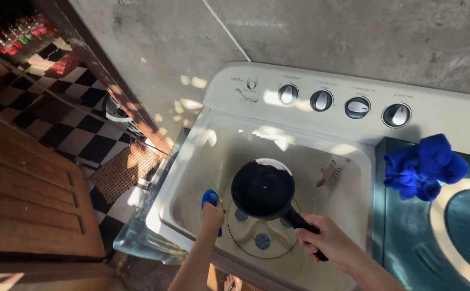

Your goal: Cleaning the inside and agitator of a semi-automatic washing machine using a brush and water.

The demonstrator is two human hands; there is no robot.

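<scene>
Over the open washer tub (192,178), the right hand (329,242) is clamped on the handle of a black dipper (263,188), whose bowl sits up and to the left of that hand, above the tub's pulsator (256,231). Just left of the dipper, the left hand (211,217) is closed around a small blue thing (209,197), its fingers wrapped tight. Well to the right of the right hand, a blue cloth (423,167) lies on the spinner lid (407,226). Four knobs (321,101) line the panel beyond the hands.
</scene>
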